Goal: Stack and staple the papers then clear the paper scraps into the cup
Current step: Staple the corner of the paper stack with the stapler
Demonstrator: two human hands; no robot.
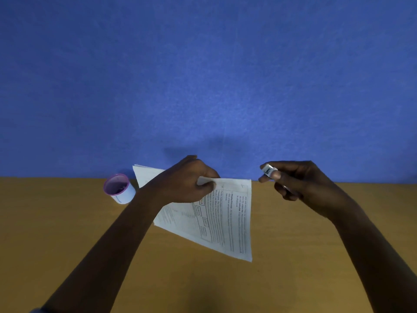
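Observation:
My left hand (187,177) pinches a stack of printed white papers (225,220) near its top edge and holds it tilted above the table. The stack's far left corner shows behind my wrist. My right hand (295,181) is closed around a small silver stapler (269,170), whose tip points left toward the papers' top right corner, a short gap away. A white cup (119,188) with a purple rim stands on the table at the left, near the wall. I see no paper scraps on the table.
The wooden table (67,233) runs up to a blue wall (203,75) at the back. Both my forearms reach in from the bottom edge.

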